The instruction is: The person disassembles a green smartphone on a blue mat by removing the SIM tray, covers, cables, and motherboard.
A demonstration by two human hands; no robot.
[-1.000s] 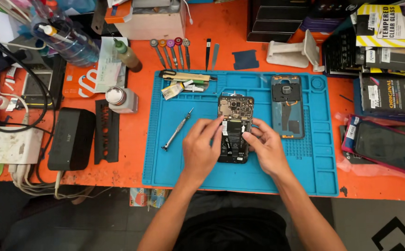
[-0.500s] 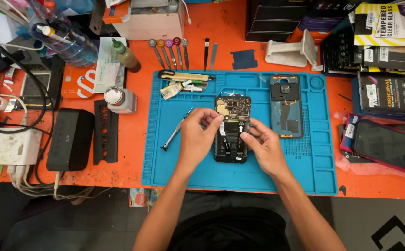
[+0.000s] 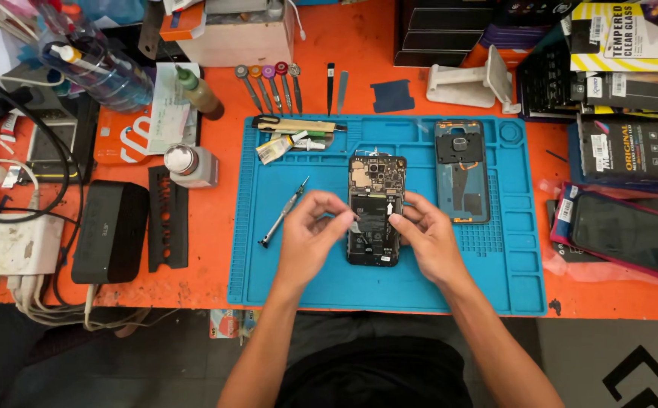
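Phone: we have the opened phone (image 3: 376,210) mid-mat (image 3: 314,279), back removed.
Left hand (image 3: 310,240): fingertips pinched together beside the phone; what they pinch is too small to tell.
Right hand (image 3: 425,236): fingers rest on the phone's right edge, steadying it.
Advice: we judge it best to hold the phone flat and work gently.
Boxes (image 3: 631,147): dark flat packs, far right; a yellow-topped one (image 3: 631,26) beyond.
Card (image 3: 121,136): orange, white mark, far left.

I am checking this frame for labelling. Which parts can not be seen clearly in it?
- Head view: the middle of the opened phone is covered by the fingers of the left hand and right hand.
- Whether the fingers pinch any small part: too small to tell.
- The screwdriver tip: too fine to make out.
- The clear bottle and boxes are cut by the top edge.
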